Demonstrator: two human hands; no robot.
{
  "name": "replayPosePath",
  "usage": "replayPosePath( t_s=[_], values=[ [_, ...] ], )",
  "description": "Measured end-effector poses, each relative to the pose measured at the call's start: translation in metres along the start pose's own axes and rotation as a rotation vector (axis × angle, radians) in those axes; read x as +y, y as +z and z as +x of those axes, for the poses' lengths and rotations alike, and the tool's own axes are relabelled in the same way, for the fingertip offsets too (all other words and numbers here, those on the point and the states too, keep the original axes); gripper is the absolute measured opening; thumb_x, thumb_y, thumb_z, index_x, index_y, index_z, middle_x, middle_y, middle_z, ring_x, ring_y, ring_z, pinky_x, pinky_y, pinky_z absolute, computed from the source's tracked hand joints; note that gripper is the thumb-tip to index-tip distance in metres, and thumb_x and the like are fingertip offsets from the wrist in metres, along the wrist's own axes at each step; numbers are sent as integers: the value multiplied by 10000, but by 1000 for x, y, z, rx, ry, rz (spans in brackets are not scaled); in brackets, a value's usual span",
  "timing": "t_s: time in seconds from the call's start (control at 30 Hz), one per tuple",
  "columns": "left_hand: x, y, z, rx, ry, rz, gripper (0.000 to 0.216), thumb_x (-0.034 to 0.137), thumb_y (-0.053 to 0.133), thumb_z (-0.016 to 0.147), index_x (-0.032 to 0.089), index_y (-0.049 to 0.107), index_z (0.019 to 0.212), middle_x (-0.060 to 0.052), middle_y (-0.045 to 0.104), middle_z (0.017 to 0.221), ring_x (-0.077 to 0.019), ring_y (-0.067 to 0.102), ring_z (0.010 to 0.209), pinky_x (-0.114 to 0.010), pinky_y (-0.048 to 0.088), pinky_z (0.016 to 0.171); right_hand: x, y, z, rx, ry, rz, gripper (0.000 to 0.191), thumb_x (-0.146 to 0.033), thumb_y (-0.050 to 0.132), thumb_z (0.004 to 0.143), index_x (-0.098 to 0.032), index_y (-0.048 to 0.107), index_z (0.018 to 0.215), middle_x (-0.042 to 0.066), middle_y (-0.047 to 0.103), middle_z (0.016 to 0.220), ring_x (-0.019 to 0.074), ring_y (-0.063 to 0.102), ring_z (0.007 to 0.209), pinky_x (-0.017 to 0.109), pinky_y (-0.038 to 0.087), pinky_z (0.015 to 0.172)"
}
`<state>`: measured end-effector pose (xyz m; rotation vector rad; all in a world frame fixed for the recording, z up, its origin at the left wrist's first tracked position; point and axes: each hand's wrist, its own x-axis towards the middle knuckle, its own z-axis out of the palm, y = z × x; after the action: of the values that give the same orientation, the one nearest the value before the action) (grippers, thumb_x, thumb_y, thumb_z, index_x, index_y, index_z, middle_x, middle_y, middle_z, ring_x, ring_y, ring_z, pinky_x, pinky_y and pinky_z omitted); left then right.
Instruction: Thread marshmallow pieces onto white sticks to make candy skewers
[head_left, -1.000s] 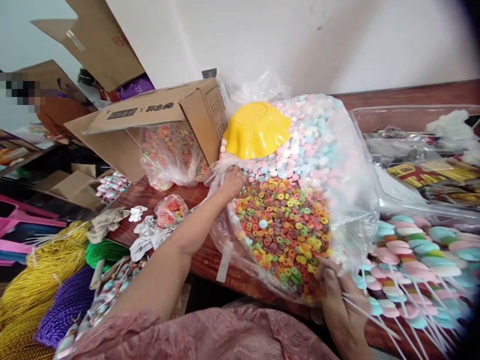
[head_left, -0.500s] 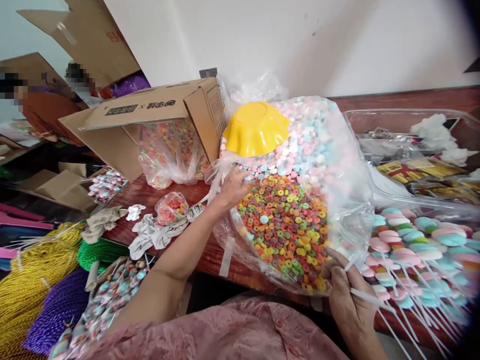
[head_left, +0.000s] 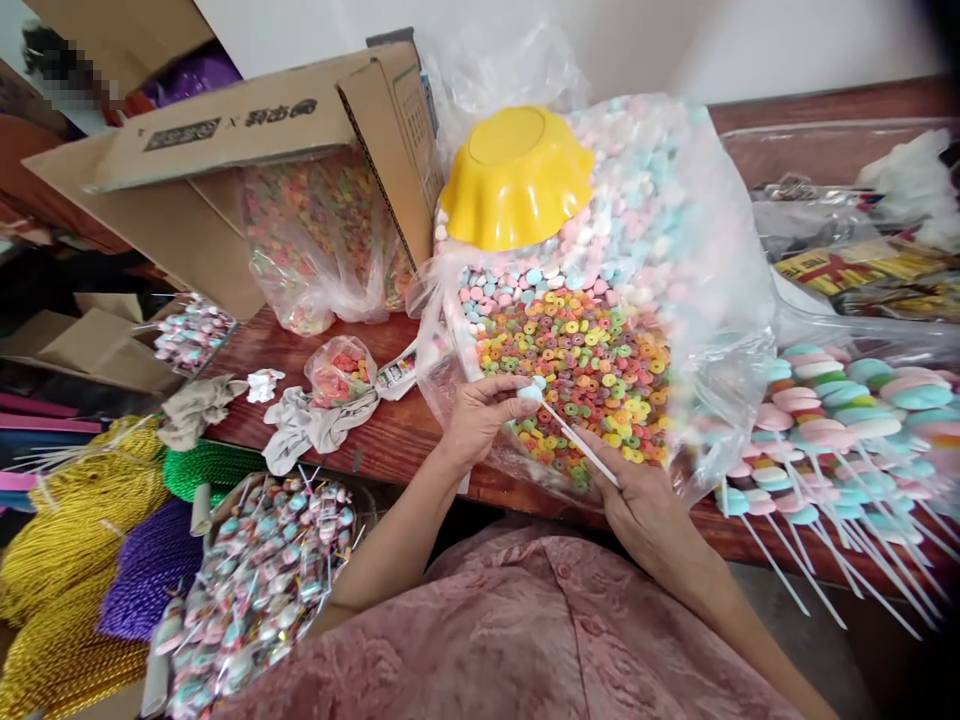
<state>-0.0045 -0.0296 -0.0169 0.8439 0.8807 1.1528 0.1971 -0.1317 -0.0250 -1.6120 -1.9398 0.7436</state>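
Note:
My left hand [head_left: 480, 418] pinches a small pale blue candy [head_left: 529, 392] at the tip of a white stick [head_left: 577, 450]. My right hand [head_left: 637, 500] grips the lower end of that stick. Both hands are in front of a big clear plastic bag [head_left: 720, 330] on the red-brown table [head_left: 390, 440]. The bag holds colourful ring candies [head_left: 585, 370] in front and pastel pink, blue and white candies [head_left: 630, 220] behind. A yellow wavy-edged bowl [head_left: 517, 180] lies upside down on the pastel candies.
Finished candy skewers [head_left: 832, 440] on white sticks lie at the right. An open cardboard box [head_left: 247, 160] with a bag of ring candies stands at the back left. A small candy bag [head_left: 341, 370], crumpled cloths [head_left: 307, 430], wrapped lollipops [head_left: 255, 580] and coloured cord bundles [head_left: 82, 560] lie at the left.
My left hand drew back from the candy in the bag to the stick's tip with a blue candy. My right hand raised the stick to meet it. The view tilted down.

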Motion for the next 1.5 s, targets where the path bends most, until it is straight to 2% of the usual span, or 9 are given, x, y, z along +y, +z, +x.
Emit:
replayPosePath(
  t_s=[0.3,0.47,0.67,0.83,1.0,1.1,1.2,1.37,1.5],
  values=[
    [-15,0,-9,33,302,194,329,273,922,591,190,793,882,-15,757,865,-126,677,755,-242,588,697,0,3,-7,-84,14,-218,629,-106,333,906,-183,488,1511,110,720,1243,264,749,847,418,593,806],
    [-16,-6,-14,-12,615,452,155,231,824,755,199,783,901,-28,768,867,-123,692,778,-241,576,733,-1,3,-12,-50,-36,-369,607,-109,354,870,-107,578,1435,125,768,798,260,696,586,372,562,568],
    [-13,-13,-19,-25,848,616,148,139,763,820,195,758,957,-33,781,879,-126,729,806,-240,587,760,-10,-1,-20,144,-140,75,484,-160,434,986,-215,564,1449,75,762,1116,205,750,856,335,620,768],
    [-6,-15,-26,-114,981,791,190,65,671,868,186,747,992,-49,787,911,-139,740,866,-271,596,822,-19,1,-22,116,-200,165,509,-85,465,943,-217,599,1416,51,738,1214,214,738,1030,365,594,943],
    [-3,-11,-28,-97,972,740,183,74,670,875,196,746,989,-44,787,918,-141,743,872,-274,602,823,-25,19,-19,125,-192,262,505,-96,454,950,-216,597,1420,53,747,1188,191,751,928,326,613,847],
    [-3,-9,-28,-120,983,700,219,72,685,863,212,752,1017,-47,785,962,-153,739,925,-288,599,856,-23,31,-19,168,-132,356,432,-156,445,990,-182,629,1381,23,762,860,144,688,640,267,583,635],
    [-4,-10,-28,-121,838,527,277,129,760,820,238,747,1075,-32,767,980,-137,720,892,-259,594,811,-18,33,-18,224,-72,371,382,-208,453,1004,-169,683,1307,-30,630,609,111,530,459,225,470,472],
    [-10,-12,-29,-103,500,332,315,263,846,748,231,764,1050,-42,748,1032,-159,710,935,-276,596,829,-18,21,-16,163,-99,254,412,-185,445,969,-152,682,1304,-19,627,610,125,536,465,250,502,524],
    [-17,-7,-32,-76,593,488,225,258,781,821,213,767,1042,-64,780,1039,-181,732,971,-341,598,918,-19,20,-16,158,-64,211,427,-199,431,967,-158,672,1316,-6,640,637,145,560,493,277,525,563]
  ],
)
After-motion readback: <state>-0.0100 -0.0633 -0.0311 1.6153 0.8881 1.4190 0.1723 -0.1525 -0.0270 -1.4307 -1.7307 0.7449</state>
